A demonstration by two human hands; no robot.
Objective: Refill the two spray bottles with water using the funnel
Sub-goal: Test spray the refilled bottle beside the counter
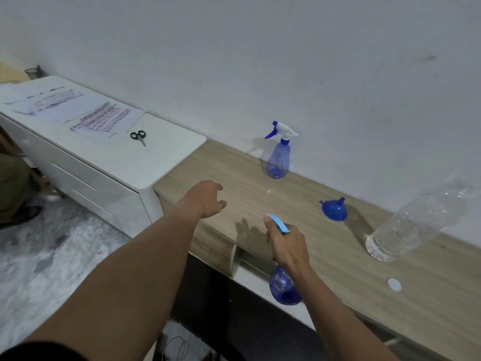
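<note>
Item one: spray bottle (285,287), neck wrapped in my right grip (286,246). My left grip (208,199): loose, holding nothing, above table (234,165). On table: second spray bottle (278,157), upright; funnel (334,208).

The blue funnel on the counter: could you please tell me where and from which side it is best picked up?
Probably pinch the spout of the funnel from above: it points up toward the wall, while the wide cone sits low on the counter. The left hand is free; the right hand holds a spray bottle.
</note>
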